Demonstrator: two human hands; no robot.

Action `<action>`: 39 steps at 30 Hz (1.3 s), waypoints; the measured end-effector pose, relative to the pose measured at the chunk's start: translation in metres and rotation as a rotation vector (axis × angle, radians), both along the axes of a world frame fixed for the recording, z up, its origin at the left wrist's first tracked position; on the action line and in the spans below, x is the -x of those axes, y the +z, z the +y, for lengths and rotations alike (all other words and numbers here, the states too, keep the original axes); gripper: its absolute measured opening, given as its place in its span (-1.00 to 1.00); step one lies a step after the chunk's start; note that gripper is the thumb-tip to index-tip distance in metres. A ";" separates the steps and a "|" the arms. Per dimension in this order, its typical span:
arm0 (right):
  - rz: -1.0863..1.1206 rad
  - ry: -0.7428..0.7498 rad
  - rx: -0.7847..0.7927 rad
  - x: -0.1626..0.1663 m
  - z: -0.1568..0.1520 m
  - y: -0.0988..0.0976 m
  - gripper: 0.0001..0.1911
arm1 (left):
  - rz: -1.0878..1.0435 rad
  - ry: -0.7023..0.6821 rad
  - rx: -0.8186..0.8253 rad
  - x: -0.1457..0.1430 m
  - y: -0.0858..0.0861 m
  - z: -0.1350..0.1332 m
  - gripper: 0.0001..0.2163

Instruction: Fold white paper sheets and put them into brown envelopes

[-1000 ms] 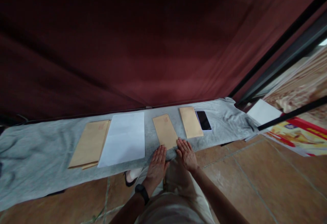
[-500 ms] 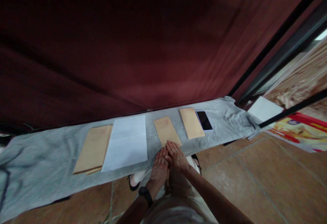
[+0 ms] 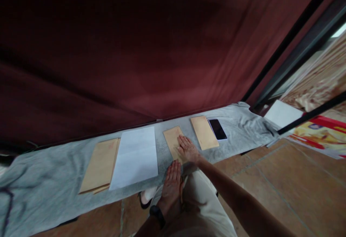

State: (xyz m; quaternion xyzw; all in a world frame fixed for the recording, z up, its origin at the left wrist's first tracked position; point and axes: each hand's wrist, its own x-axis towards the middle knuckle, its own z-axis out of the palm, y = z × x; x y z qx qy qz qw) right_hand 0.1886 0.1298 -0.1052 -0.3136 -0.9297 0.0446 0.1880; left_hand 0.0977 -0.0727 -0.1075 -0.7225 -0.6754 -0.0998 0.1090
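Note:
My right hand (image 3: 187,149) lies flat, fingers stretched, on a brown envelope (image 3: 172,140) in the middle of a grey cloth (image 3: 48,168). My left hand (image 3: 172,178) is open with fingers together, resting near my knee at the cloth's near edge; a black band is on its wrist. A white sheet of paper (image 3: 135,156) lies left of the envelope. Further left is a stack of larger brown envelopes (image 3: 100,165). Right of my hand lies another brown envelope (image 3: 204,132), and beside it a black phone (image 3: 217,129).
A dark red curtain (image 3: 151,49) hangs behind the cloth. Brown floor tiles (image 3: 283,179) spread to the right. A white sheet (image 3: 282,114) and a colourful printed poster (image 3: 319,136) lie at far right under black bars.
My right hand moved forward onto the middle brown envelope. My left hand pulled back from the cloth toward my knee. The camera shifted slightly.

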 end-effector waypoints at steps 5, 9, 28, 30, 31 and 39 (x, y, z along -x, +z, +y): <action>-0.029 0.003 0.001 0.025 0.030 0.006 -0.43 | -0.086 0.017 0.006 -0.005 0.007 0.001 -0.23; -0.050 -0.003 0.001 0.039 0.041 0.008 -0.44 | -0.131 0.028 0.031 -0.008 0.011 0.000 -0.22; 0.070 -0.054 -0.029 -0.024 -0.051 -0.007 -0.44 | -0.036 0.058 0.026 -0.008 0.010 0.000 -0.23; 0.098 -0.072 -0.035 -0.030 -0.063 -0.006 -0.44 | -0.051 0.042 0.016 -0.006 0.009 0.002 -0.27; 0.105 -0.072 -0.034 -0.033 -0.069 -0.006 -0.44 | -0.059 0.031 0.017 -0.004 0.010 0.003 -0.30; 0.085 0.100 0.035 -0.062 -0.090 -0.001 -0.39 | -0.170 -0.089 0.087 0.028 0.036 0.037 -0.64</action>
